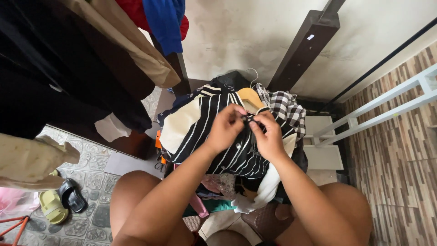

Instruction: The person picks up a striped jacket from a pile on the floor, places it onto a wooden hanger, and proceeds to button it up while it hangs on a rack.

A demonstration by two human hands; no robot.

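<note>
1. Left hand [226, 129]: fingers pinched together on the front of a black-and-white striped shirt [214, 136], at the placket near the collar.
2. Right hand [268, 136]: fingertips closed on the same spot, touching the left hand's fingertips; a small button or fastening is gripped between them, too small to tell which.
3. The striped shirt is hung on a wooden hanger [250, 99] with a white wire hook, and is draped on top of a clothes pile [227, 191] between the knees.
4. A black-and-white checked garment [287, 109] lies just beside the shirt, on the pile's right edge.
5. A cream garment [180, 125] is seen at the pile's left edge, touching the striped shirt.
6. Dark clothes [54, 68] and a tan garment [132, 50] hang at the left; blue cloth [166, 20] hangs above, with red behind it.
7. On the tiled floor [91, 177], at its left edge: a yellow sandal [51, 207] and a black sandal [73, 195], side by side.
8. A white frame [378, 107] stands at the right, well apart from the hands.
</note>
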